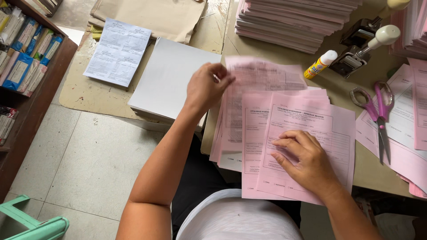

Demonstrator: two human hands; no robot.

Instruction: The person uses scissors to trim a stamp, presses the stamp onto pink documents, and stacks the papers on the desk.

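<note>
My left hand (207, 86) pinches the left edge of a pink printed sheet (267, 78), lifted and blurred above the desk. My right hand (304, 162) lies flat, fingers spread, on a fanned stack of pink forms (307, 120) at the desk's front edge. Beneath the lifted sheet more pink forms (229, 133) lie spread to the left.
A white paper stack (167, 80) sits left of the hands, a printed white sheet (118, 51) beyond it. A tall pink paper pile (293, 20) stands at the back. A glue stick (320, 64), two stampers (362, 49) and pink-handled scissors (378, 111) lie to the right. A shelf (26, 66) is at far left.
</note>
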